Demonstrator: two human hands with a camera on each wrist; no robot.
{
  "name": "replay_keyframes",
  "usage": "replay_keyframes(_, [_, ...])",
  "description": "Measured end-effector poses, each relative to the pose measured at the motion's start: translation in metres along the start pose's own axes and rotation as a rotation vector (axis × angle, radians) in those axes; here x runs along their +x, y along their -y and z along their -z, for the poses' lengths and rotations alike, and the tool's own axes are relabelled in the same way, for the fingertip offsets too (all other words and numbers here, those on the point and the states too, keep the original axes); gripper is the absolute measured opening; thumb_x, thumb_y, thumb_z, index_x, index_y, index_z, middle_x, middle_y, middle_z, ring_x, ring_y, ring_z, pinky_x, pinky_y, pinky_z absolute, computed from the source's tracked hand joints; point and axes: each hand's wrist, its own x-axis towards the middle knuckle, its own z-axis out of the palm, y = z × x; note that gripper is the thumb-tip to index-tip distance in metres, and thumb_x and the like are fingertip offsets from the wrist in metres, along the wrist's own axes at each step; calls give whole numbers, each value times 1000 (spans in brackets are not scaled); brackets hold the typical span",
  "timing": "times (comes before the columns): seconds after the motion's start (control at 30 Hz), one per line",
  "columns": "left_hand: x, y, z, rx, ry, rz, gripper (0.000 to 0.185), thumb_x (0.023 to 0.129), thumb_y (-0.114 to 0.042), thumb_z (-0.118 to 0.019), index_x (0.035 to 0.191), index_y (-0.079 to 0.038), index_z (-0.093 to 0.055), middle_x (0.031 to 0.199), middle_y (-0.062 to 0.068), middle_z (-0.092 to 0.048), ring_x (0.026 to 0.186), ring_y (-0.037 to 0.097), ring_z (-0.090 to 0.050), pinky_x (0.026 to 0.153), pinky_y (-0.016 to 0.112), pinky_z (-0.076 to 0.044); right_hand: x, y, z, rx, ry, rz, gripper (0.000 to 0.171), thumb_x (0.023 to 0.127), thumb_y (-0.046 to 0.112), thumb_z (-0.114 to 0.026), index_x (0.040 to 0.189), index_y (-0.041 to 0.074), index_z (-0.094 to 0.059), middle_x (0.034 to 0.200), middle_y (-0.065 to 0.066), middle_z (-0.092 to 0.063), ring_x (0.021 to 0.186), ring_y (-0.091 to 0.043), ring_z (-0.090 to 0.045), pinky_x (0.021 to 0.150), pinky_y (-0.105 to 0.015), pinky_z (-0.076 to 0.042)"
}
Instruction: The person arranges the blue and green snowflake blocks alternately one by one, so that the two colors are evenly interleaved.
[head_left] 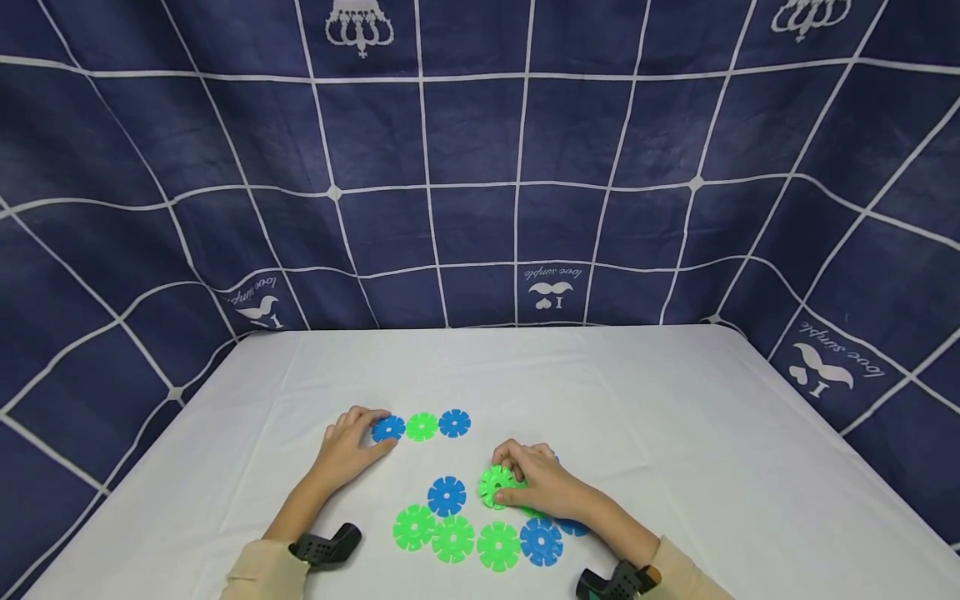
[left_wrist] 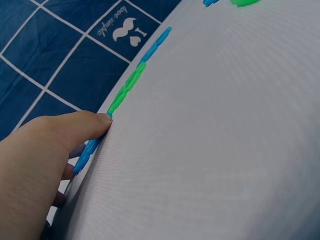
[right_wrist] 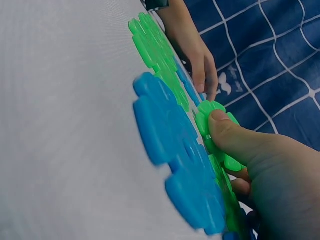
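Observation:
Flat snowflake-shaped discs, blue and green, lie on a white table (head_left: 675, 400). My left hand (head_left: 362, 435) pinches the edge of a blue disc (head_left: 389, 429) at the left end of a short row, beside a green disc (head_left: 422, 427) and another blue disc (head_left: 453, 423). In the left wrist view, the thumb (left_wrist: 95, 125) presses on that blue disc (left_wrist: 89, 150). My right hand (head_left: 525, 485) pinches a green disc (head_left: 493, 487) tilted up off the cloth; the right wrist view shows the thumb (right_wrist: 230, 135) on this green disc (right_wrist: 206, 112).
Near the front edge lie a blue disc (head_left: 446, 496), three green discs (head_left: 453, 538) and a blue disc (head_left: 541, 542); one more blue disc (head_left: 573, 527) shows partly under my right wrist. A dark blue checked cloth (head_left: 480, 167) hangs behind and beside the table.

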Motion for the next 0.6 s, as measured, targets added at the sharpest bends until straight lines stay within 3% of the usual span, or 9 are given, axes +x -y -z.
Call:
replay_keyframes(0.27, [1,1,-1,7,1,3,51,79,-41,-65,120,-12,-57,108,7,-52,104,25,-46,80,39,-28,0,-2,1,21,-5,31,36,84,43,-59,110,24,-43,68,14,-39,62,2,-35,81,-28,-19])
replay_keyframes(0.6, [0,1,0,14,5,5,51,79,-41,-64,121,-12,-56,109,8,-51,104,26,-46,81,40,-28,0,-1,2,66,-9,22,31,86,38,-57,113,26,-47,70,14,-46,68,1,-40,79,-27,-21])
